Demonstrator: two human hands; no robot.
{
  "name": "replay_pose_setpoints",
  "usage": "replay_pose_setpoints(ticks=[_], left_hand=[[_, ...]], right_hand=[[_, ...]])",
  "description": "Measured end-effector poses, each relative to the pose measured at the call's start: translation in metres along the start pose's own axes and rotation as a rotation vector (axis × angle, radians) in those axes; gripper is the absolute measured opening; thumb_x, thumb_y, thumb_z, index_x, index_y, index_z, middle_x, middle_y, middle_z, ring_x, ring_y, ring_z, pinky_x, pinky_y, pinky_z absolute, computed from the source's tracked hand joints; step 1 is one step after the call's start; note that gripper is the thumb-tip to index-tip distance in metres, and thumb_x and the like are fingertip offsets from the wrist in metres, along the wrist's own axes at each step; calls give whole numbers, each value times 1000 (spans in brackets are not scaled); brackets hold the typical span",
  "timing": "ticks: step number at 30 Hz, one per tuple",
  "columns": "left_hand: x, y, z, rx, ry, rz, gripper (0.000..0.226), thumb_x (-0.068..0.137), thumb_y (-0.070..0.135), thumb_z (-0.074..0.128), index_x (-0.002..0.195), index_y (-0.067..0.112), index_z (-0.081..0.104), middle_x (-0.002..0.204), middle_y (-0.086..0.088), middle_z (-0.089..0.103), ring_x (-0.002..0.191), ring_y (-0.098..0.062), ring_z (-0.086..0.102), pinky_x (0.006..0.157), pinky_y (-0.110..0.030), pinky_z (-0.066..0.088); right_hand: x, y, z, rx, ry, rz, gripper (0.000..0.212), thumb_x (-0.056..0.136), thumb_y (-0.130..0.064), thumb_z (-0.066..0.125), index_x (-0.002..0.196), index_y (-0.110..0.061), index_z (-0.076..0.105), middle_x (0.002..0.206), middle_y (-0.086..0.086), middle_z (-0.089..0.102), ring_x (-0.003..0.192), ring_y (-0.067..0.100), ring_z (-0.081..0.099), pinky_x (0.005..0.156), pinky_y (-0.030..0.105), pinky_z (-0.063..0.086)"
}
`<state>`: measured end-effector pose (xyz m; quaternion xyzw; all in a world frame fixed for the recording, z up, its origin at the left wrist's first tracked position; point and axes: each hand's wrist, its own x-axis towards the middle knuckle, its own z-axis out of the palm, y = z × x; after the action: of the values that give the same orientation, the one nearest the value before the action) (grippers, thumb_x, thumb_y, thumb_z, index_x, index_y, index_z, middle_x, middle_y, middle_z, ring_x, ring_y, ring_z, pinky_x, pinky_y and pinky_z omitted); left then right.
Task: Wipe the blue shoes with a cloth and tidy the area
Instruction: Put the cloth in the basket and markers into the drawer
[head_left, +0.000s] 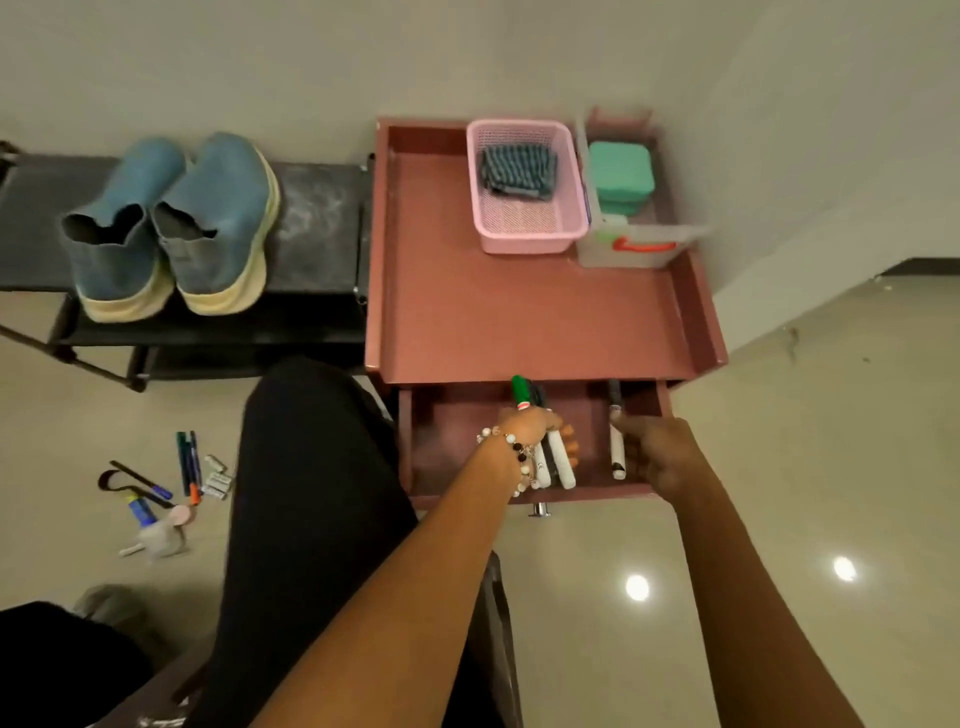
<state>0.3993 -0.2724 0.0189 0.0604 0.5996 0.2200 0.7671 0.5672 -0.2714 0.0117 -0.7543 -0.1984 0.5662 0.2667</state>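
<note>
The left hand (524, 423) reaches into the open drawer (452, 441) of the reddish cabinet (519, 322), its fingers curled round a bundle of markers (556, 460); a green-capped marker (519, 391) stands out beyond the knuckles, and a beaded bracelet (514, 452) circles the wrist. The right hand (657, 452) lies just beside it, at the drawer's right end, thumb and fingers closed on a single white marker (616, 441) with a dark cap. The blue shoes (171, 223) sit well apart from both hands, beyond and to the left of the left hand, side by side on the top tier of a black shoe rack (317, 218), heels towards the person. The cloth (518, 170), dark and folded, lies in a pink basket (524, 239) on the tabletop, directly beyond the hands and near the wall. Just right of the basket stands a clear container (636, 249) holding a green case (621, 169). On the floor, left of the person's dark-clothed knee (311, 467), lies a scatter of pens and batteries (200, 470).
</note>
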Motion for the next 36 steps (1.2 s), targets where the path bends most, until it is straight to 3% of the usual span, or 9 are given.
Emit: replay_pose_setpoints(ticks=[3, 7, 12, 19, 24, 26, 29, 32, 36], left_hand=[[15, -13, -6, 48, 3, -127, 22, 98, 6, 45, 80, -3, 55, 76, -12, 59, 65, -23, 60, 71, -39, 53], [38, -4, -13, 51, 102, -94, 15, 97, 4, 46, 85, -1, 53, 76, -10, 61, 55, -21, 62, 63, -38, 53], [60, 8, -20, 5, 123, -102, 18, 96, 1, 47, 79, 3, 50, 79, -10, 61, 66, -24, 61, 65, -41, 51], [77, 4, -26, 127, 255, -69, 10, 84, 9, 66, 85, 0, 62, 81, -14, 67, 76, -30, 67, 76, -43, 57], [77, 2, -27, 187, 319, -45, 15, 81, 16, 70, 82, 5, 60, 88, -15, 67, 85, -32, 68, 80, -45, 57], [77, 1, -25, 227, 321, -18, 15, 80, 16, 71, 86, 6, 61, 91, -14, 67, 87, -32, 68, 79, -42, 57], [78, -2, -21, 285, 307, 6, 13, 80, 16, 72, 84, 11, 61, 84, -9, 65, 80, -29, 65, 70, -34, 55], [76, -7, -18, 295, 260, 39, 12, 80, 17, 75, 79, 13, 64, 72, -3, 64, 74, -24, 64, 73, -32, 55], [73, -7, -18, 163, 224, 57, 11, 88, 11, 67, 80, 4, 62, 70, -9, 63, 59, -22, 58, 63, -35, 53]], right_hand=[[42, 26, -14, -99, 165, 34, 20, 80, -8, 71, 93, 5, 64, 72, 13, 62, 52, 22, 62, 48, 31, 54], [84, 23, 0, -519, 237, -131, 23, 81, -15, 70, 96, 0, 63, 85, 16, 64, 76, 31, 64, 65, 38, 56], [114, 20, 33, -1048, 374, -210, 22, 92, -10, 52, 109, 2, 59, 110, 23, 59, 100, 41, 58, 77, 41, 48], [122, 43, 25, -1357, 339, -208, 21, 92, 1, 48, 108, 2, 61, 106, 21, 63, 98, 38, 62, 76, 42, 51], [100, 36, 36, -1092, 435, -242, 21, 91, -9, 57, 107, 5, 60, 105, 24, 63, 98, 41, 60, 79, 46, 51], [77, 36, 42, -735, 273, -251, 21, 88, -14, 63, 103, 2, 64, 101, 19, 67, 94, 36, 65, 81, 44, 55], [32, 36, 54, -175, -160, -100, 23, 82, -21, 72, 102, -9, 69, 96, 11, 71, 89, 27, 69, 75, 45, 59], [25, 37, 50, -192, -243, -99, 30, 75, -9, 76, 104, -8, 69, 97, 12, 72, 88, 25, 70, 75, 42, 59], [63, 34, 39, -318, -15, -73, 31, 72, -2, 77, 102, -1, 69, 97, 11, 70, 83, 26, 68, 75, 37, 56]])
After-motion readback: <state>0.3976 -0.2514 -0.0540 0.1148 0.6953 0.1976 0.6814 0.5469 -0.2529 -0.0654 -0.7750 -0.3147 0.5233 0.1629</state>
